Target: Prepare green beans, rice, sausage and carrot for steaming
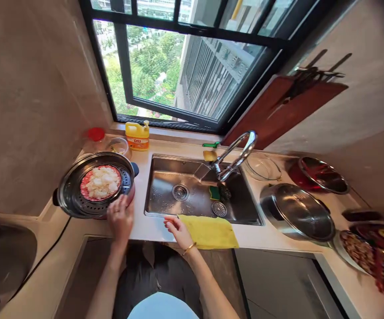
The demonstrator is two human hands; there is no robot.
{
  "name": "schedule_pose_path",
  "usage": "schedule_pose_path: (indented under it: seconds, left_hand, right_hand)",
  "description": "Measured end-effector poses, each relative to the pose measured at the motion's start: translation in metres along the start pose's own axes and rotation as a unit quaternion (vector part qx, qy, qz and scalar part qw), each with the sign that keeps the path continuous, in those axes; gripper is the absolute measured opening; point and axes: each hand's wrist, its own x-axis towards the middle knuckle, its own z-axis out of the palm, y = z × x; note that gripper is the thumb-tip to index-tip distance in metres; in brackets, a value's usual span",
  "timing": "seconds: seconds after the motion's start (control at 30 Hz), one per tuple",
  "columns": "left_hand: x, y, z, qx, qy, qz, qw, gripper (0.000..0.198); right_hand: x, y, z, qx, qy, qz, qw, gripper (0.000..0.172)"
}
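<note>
A rounded pale-blue surface point(163, 305) lies below the left hand point(121, 215), which is at a round dark-metal steamer pot point(70, 188), grip impossible to tell. The right hand point(179, 231), loosely curled, empty, is beside a rectangular yellow cloth point(211, 233). In the pot, beyond the left: a round red-rimmed plate point(85, 179).

The round, dark metal steamer pot point(70, 190) stands upright and uncovered on the table, left of the sink. Inside, a red-and-white patterned plate point(84, 188) lies on a perforated steaming tray point(99, 207), heaped with white, crumbly food point(102, 181) (rice-like in look).
</note>
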Motion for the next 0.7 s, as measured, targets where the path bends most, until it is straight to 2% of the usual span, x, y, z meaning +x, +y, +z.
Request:
schedule_pose_path:
  seconds: [0.1, 0.17, 0.2, 0.27, 0.37, 0.47, 0.53, 0.57, 0.63, 0.67, 0.7]
  left_hand:
    - [0.001, -0.012, -0.012, 0.04, 0.051, -0.031, 0.997, 0.039]
    - [-0.002, 0.002, -0.006, 0.025, 0.066, -0.009, 0.997, 0.039]
    - [-0.006, 0.017, 0.001, 0.0, 0.056, 0.006, 0.998, 0.038]
    - [-0.02, 0.061, 0.023, -0.072, -0.001, 0.038, 0.997, 0.034]
    - [-0.053, 0.142, 0.065, -0.197, -0.147, 0.057, 0.968, 0.029]
    - [-0.091, 0.212, 0.105, -0.291, -0.318, 0.043, 0.901, 0.03]
    - [-0.114, 0.245, 0.124, -0.318, -0.419, 0.026, 0.85, 0.033]
    - [-0.124, 0.257, 0.132, -0.325, -0.458, 0.018, 0.828, 0.034]
    - [-0.14, 0.275, 0.142, -0.33, -0.512, 0.011, 0.793, 0.037]
    - [-0.147, 0.281, 0.147, -0.33, -0.53, 0.011, 0.781, 0.038]
    - [-0.152, 0.288, 0.151, -0.327, -0.542, 0.012, 0.774, 0.039]
  right_hand:
    - [-0.003, -0.001, -0.014, -0.044, -0.051, -0.036, 0.997, 0.039]
    - [-0.009, -0.002, -0.031, -0.041, -0.06, -0.043, 0.996, 0.032]
    - [-0.012, -0.001, -0.041, -0.034, -0.055, -0.044, 0.997, 0.03]
    - [-0.021, 0.002, -0.067, -0.02, -0.034, -0.044, 0.998, 0.03]
    - [-0.04, 0.014, -0.12, 0.001, 0.02, -0.044, 0.999, 0.035]
    - [-0.067, 0.034, -0.19, 0.029, 0.148, -0.038, 0.988, 0.036]
    - [-0.09, 0.049, -0.244, 0.054, 0.264, -0.018, 0.963, 0.037]
    - [-0.102, 0.056, -0.272, 0.07, 0.328, 0.003, 0.942, 0.04]
    - [-0.125, 0.068, -0.332, 0.126, 0.453, 0.055, 0.881, 0.043]
    - [-0.135, 0.071, -0.363, 0.154, 0.505, 0.087, 0.844, 0.044]
    - [-0.141, 0.073, -0.396, 0.161, 0.534, 0.108, 0.823, 0.046]
